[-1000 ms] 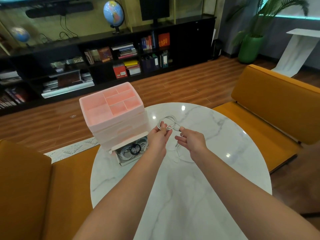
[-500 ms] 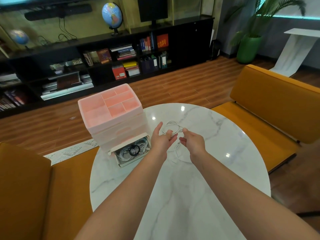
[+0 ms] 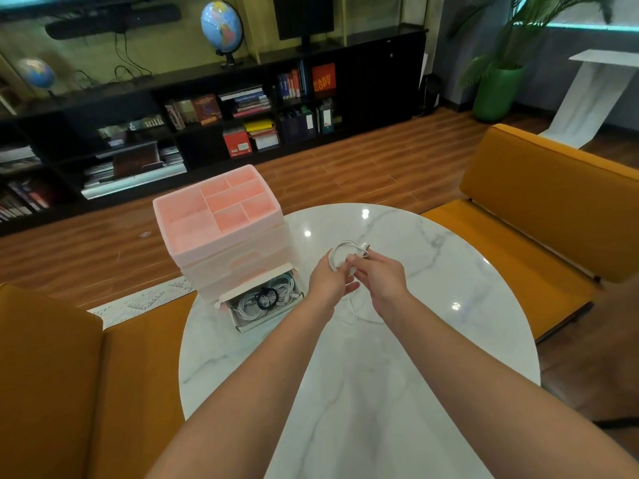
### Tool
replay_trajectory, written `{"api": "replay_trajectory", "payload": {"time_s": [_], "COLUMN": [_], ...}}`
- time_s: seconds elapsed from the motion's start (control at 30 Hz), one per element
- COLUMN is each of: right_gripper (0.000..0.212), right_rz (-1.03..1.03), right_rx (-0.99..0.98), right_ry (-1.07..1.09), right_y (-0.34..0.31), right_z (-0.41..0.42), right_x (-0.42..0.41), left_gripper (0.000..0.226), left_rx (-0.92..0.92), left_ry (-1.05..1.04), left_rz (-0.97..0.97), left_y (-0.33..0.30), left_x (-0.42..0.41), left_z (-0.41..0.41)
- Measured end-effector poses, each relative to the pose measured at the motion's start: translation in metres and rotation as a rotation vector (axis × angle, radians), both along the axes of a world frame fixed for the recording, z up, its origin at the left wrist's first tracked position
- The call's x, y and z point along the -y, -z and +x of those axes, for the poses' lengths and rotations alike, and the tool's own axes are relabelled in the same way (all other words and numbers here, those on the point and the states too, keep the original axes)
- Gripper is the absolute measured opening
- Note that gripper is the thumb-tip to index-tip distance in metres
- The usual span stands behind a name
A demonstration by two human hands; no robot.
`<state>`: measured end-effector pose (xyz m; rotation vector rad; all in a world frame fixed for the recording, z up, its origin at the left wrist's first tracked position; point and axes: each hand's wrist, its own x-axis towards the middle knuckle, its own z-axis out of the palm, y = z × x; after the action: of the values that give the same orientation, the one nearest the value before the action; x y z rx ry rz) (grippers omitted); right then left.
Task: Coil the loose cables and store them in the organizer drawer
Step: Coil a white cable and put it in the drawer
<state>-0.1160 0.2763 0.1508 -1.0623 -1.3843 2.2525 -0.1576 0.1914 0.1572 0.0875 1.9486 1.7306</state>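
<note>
White cable [image 3: 345, 252], partly wound into a small coil, held up over the marble table [image 3: 397, 392] between both hands. Now closer together than half a second ago: hands nearly touching, coil tighter, plug end poking out past the right-hand knuckles where earlier the loops stood wider and clear of the right hand. Left hand [image 3: 328, 281] curled round the coil's near left edge, loops running over its fingers. Right hand [image 3: 378, 276] pinching the strand at the coil's near right side, fingers bent over it. Loose tail hanging below the hands and trailing onto the tabletop, faint against the white marble.

Left of the hands, open bottom drawer [image 3: 264, 300] pulled out from the pink organizer [image 3: 221, 229], unmoved since before, holding white coiled cables and one black coil [image 3: 267, 298] on top. Organizer at the table's far left edge, well apart from the held coil. Orange sofa seats [image 3: 546, 216] on either side of the table.
</note>
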Motion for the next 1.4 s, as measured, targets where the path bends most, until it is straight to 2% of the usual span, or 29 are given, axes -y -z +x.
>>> {"api": "replay_trajectory", "payload": {"time_s": [0.07, 0.17, 0.27, 0.33, 0.47, 0.63, 0.8, 1.0, 1.23, 1.4], "right_gripper": [0.024, 0.014, 0.017, 0.019, 0.020, 0.018, 0.017, 0.025, 0.029, 0.013], "right_rz": [0.010, 0.116, 0.306, 0.393, 0.440, 0.293, 0.034, -0.229, -0.293, -0.352], "right_rx": [0.041, 0.091, 0.124, 0.147, 0.177, 0.148, 0.068, 0.001, -0.043, -0.009], "right_ry": [0.070, 0.091, 0.041, 0.014, 0.015, 0.006, 0.013, -0.031, -0.105, -0.218], "right_y": [-0.002, -0.002, 0.000, 0.000, -0.003, -0.006, -0.016, -0.011, -0.004, -0.011], "right_z": [-0.001, -0.004, -0.005, -0.004, -0.002, -0.003, -0.002, -0.002, -0.001, 0.002], "right_x": [0.002, 0.001, -0.002, -0.005, -0.010, -0.013, -0.014, -0.019, -0.024, -0.028], "left_gripper": [0.020, 0.026, 0.030, 0.028, 0.034, 0.021, 0.019, 0.022, 0.025, 0.028], "left_rx": [0.001, -0.032, -0.131, -0.124, -0.113, -0.208, -0.072, -0.018, 0.117, 0.214], "left_ry": [0.035, 0.093, 0.133, 0.157, 0.152, 0.049, 0.053, 0.082, 0.092, 0.138], "left_rz": [0.001, -0.089, -0.190, -0.193, -0.186, -0.196, -0.102, -0.063, -0.003, 0.045], "left_y": [0.001, 0.002, 0.000, -0.004, -0.009, -0.002, -0.006, -0.009, -0.007, -0.012], "left_x": [-0.002, -0.003, -0.001, 0.001, 0.002, 0.006, 0.009, 0.010, 0.011, 0.010], "left_z": [0.002, 0.001, -0.004, -0.007, -0.010, -0.015, -0.016, -0.020, -0.019, -0.019]}}
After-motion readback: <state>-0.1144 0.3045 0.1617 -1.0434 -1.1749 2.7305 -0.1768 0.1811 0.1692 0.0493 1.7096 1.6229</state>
